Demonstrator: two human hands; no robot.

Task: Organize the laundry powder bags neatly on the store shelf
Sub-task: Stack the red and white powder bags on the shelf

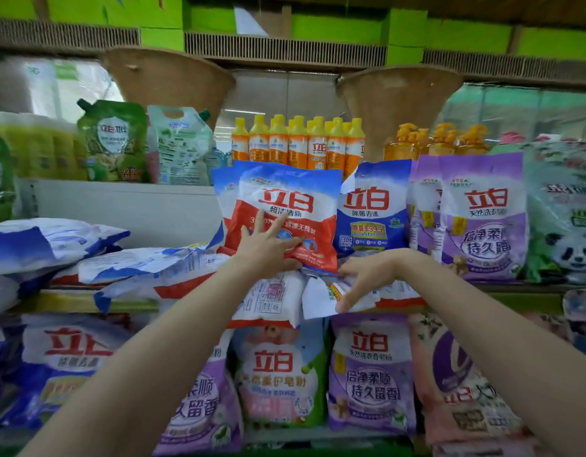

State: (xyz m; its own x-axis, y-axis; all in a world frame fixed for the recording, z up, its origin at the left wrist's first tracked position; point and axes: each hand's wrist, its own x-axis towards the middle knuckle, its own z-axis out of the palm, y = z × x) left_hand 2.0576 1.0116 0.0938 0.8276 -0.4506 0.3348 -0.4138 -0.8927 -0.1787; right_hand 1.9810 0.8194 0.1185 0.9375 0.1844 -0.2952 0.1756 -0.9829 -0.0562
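Laundry powder bags crowd the middle shelf [87, 301]; the red-and-white bag [285, 212] stands upright near the centre, leaning slightly, with the left hand [268, 249] flat against its lower front, fingers spread and thumb under its bottom edge; just beside it on the right stands a blue bag [372, 209], then two purple bags [479, 219] upright in a row; the right hand [360, 280] reaches over a white bag [351, 296] lying flat at the shelf edge, fingers curled down onto its crumpled top (whether they truly pinch the film I cannot tell); another flat bag [271, 298] hangs over the edge below the left hand; to the left, blue-and-white bags [47, 242] lie heaped on their sides; orange bottles [298, 143] stand behind; more bags fill the lower shelf [370, 374].
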